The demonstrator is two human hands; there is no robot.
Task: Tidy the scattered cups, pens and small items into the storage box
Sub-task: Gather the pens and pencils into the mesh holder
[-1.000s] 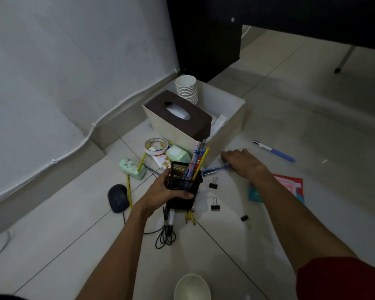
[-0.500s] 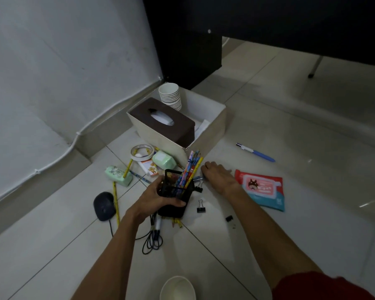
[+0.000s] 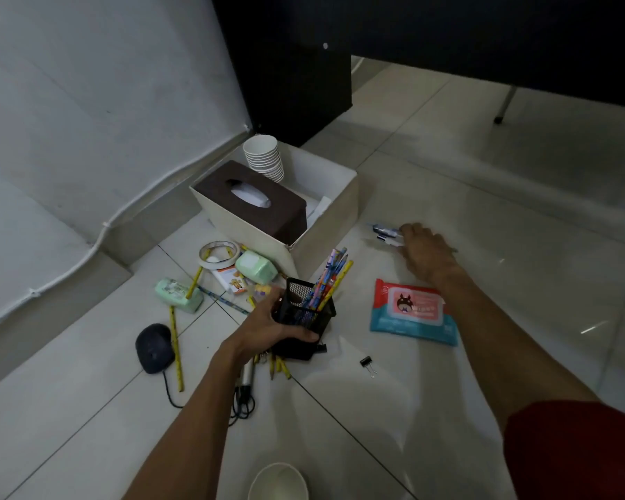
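A cream storage box point(image 3: 340, 200) stands by the wall, holding a brown tissue box point(image 3: 253, 200) and a stack of paper cups point(image 3: 264, 157). My left hand point(image 3: 267, 326) grips a black mesh pen holder point(image 3: 304, 315) full of coloured pencils, just above the floor in front of the box. My right hand point(image 3: 426, 250) reaches out to the right of the box. Its fingertips are closed over blurred blue pens point(image 3: 385, 232) at floor level. A single paper cup point(image 3: 278, 481) stands at the bottom edge.
On the floor lie a red-and-blue wipes pack point(image 3: 412, 312), a binder clip point(image 3: 366, 362), a tape roll point(image 3: 219, 252), two green packs point(image 3: 255, 268), yellow pencils point(image 3: 175, 348) and a wired mouse point(image 3: 154, 348). A dark desk panel point(image 3: 296, 66) rises behind the box.
My right hand has left the spot beside the pen holder and moved right and away, to the pens past the box's corner. The left hand keeps its hold on the pen holder.
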